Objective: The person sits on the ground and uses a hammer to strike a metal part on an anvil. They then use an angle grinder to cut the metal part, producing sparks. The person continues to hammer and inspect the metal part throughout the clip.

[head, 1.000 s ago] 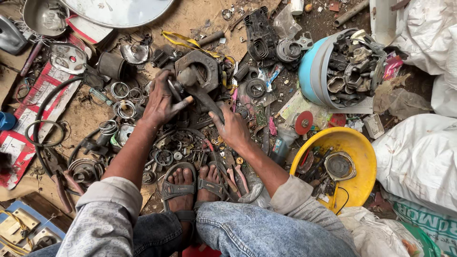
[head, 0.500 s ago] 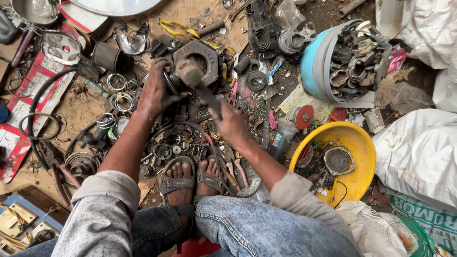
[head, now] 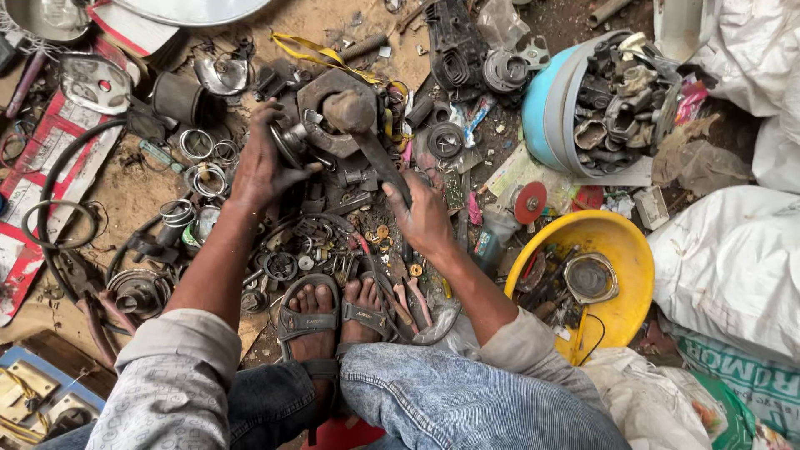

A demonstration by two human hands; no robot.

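Hammer gripped by right hand, hemmed by scrap; left hand steadies part.

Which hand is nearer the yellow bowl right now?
Right. The right hand grips a hammer handle just left of the yellow bowl; the left hand is farther left, on the metal part.

You are squatting in a scrap-metal repair workshop on a dirt floor. Rusty rings and greasy parts surround your feet; at two o'clock a blue tub brims with salvaged castings.
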